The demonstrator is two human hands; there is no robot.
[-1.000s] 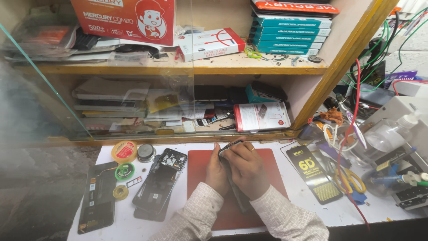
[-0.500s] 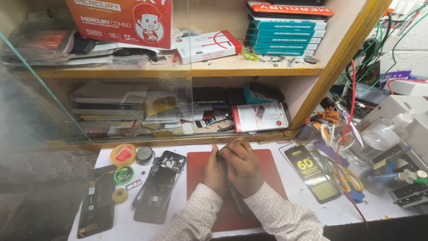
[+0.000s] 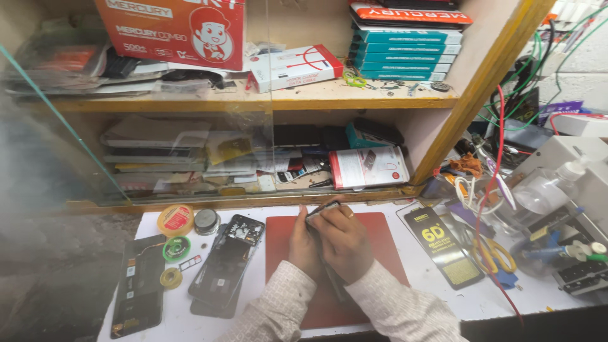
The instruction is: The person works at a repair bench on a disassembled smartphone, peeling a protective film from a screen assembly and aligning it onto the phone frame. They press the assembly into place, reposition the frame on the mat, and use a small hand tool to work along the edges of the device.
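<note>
Both my hands meet over a red work mat (image 3: 386,247) on the white bench. My left hand (image 3: 303,246) and my right hand (image 3: 345,240) together grip a thin dark phone (image 3: 323,209), held on edge between them; its lower part runs down under my wrists. An opened black phone body (image 3: 227,261) with its insides showing lies left of the mat. Another dark phone panel (image 3: 138,292) lies further left.
Tape rolls (image 3: 175,220) and a small round tin (image 3: 206,221) sit at the bench's back left. A black screen-protector pack (image 3: 443,244), yellow-handled scissors (image 3: 491,253), a clear bottle (image 3: 538,187) and tangled cables crowd the right. Shelves of boxes (image 3: 171,28) stand behind glass.
My hands and the phone shifted slightly forward and up on the mat, and the view tilted a little lower. Everything else on the bench stayed put.
</note>
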